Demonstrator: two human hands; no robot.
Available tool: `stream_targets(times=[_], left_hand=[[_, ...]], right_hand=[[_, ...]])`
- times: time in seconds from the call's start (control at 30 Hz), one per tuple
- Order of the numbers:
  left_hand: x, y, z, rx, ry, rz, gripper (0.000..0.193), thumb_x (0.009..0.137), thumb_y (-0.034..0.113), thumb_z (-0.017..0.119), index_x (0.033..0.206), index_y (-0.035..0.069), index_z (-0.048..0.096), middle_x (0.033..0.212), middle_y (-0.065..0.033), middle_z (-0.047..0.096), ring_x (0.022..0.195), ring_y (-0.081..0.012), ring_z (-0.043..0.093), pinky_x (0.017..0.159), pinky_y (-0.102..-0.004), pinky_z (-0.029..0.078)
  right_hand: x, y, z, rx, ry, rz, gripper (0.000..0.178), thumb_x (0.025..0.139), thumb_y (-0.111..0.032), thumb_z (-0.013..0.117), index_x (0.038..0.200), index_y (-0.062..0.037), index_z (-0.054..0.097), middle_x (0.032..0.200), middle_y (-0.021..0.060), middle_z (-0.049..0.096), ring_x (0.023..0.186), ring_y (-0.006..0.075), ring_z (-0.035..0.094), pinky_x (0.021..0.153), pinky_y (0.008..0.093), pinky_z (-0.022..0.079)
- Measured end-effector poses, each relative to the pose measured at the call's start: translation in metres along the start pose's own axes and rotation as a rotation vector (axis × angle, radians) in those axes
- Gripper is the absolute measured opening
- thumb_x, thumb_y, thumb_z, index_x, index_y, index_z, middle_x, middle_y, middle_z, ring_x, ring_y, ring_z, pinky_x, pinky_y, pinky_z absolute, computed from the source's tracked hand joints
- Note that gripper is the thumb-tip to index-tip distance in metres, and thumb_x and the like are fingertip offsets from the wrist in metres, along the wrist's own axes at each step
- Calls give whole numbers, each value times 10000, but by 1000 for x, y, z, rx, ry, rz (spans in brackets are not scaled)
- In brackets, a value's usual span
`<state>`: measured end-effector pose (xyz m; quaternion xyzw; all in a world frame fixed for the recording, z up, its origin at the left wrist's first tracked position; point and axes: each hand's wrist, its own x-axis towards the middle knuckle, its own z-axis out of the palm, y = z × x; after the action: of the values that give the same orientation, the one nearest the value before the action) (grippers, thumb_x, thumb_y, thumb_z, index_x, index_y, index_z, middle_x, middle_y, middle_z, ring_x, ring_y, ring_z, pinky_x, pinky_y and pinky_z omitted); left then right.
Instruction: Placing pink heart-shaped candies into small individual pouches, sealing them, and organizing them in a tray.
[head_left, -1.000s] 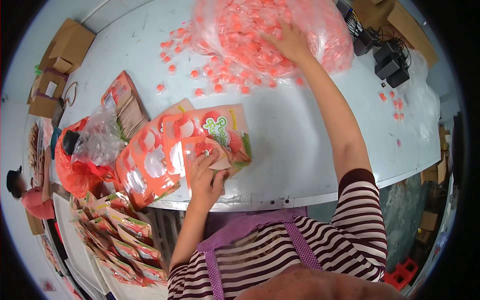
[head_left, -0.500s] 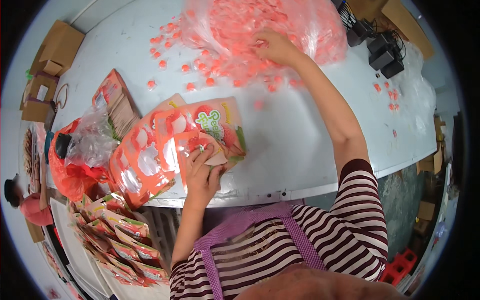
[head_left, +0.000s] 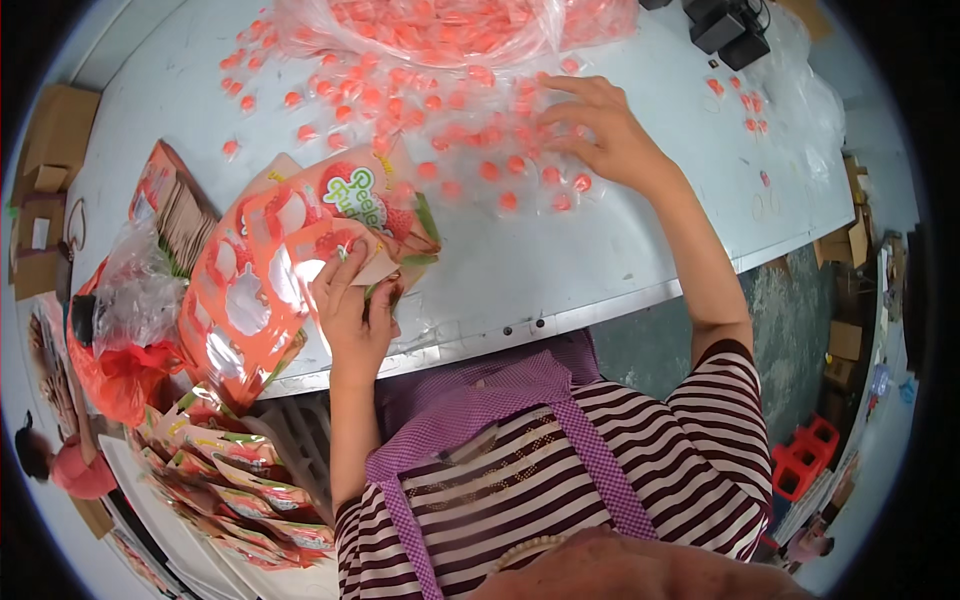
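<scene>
My left hand (head_left: 355,318) is closed on the edge of a pink-and-red printed pouch (head_left: 308,240), fingers on top and thumb at its opening. That pouch lies over other flat pouches (head_left: 222,335) of the same print near the table's front edge. My right hand (head_left: 608,135) hovers at the right side of many small round red candies (head_left: 489,171) in clear wrappers, its fingers stretched out and apart. No candy shows in that hand. Behind the loose candies lies a large clear plastic bag (head_left: 450,40) full of the same candies.
A bundle of folded pouches (head_left: 180,210) and a red plastic bag (head_left: 115,360) lie left. Filled pouches (head_left: 225,480) stand in rows below the table edge. Black adapters (head_left: 725,30), clear plastic film (head_left: 805,110) and a few candies (head_left: 752,110) are right. Another person (head_left: 75,465) is far left.
My right hand has come out of the big bag toward me, with its fingers now spread. More candies are scattered on the table near the pouches. My left hand keeps its hold on the pouch.
</scene>
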<state>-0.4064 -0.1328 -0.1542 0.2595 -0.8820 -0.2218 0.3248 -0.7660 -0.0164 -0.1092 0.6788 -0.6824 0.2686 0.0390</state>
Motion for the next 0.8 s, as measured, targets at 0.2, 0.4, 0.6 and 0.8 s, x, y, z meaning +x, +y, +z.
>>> stream_targets(times=[0.2,0.4,0.6,0.8], left_hand=[[2,3,-1,2,-7,-16,109,775,67,706,866,14,676,1263,-118,620,1121,-369,508,948,-434,419],[2,3,-1,14,-5,24,113,772,47,703,869,2,664,1269,-120,616,1118,-369,509,948,-431,418],[3,3,0,9,4,33,112,773,43,703,847,-15,641,1267,-131,616,1111,-368,513,937,-434,423],[3,3,0,7,-11,7,105,778,50,704,806,-15,626,1269,-138,615,1113,-380,510,936,-436,421]], right_hand=[[-66,-24,-1,122,93,289,306,753,-271,769,961,-82,647,1120,105,605,1074,305,502,945,426,351],[-82,-64,36,-115,125,394,371,750,-283,778,1013,-86,605,1073,90,535,1009,292,468,881,422,336],[-94,-77,30,-25,73,332,369,754,-276,771,1021,-79,611,1079,99,533,1010,295,472,888,424,333],[-91,-72,14,-51,91,308,447,740,-327,773,1106,-111,634,1217,124,502,1115,328,439,960,437,310]])
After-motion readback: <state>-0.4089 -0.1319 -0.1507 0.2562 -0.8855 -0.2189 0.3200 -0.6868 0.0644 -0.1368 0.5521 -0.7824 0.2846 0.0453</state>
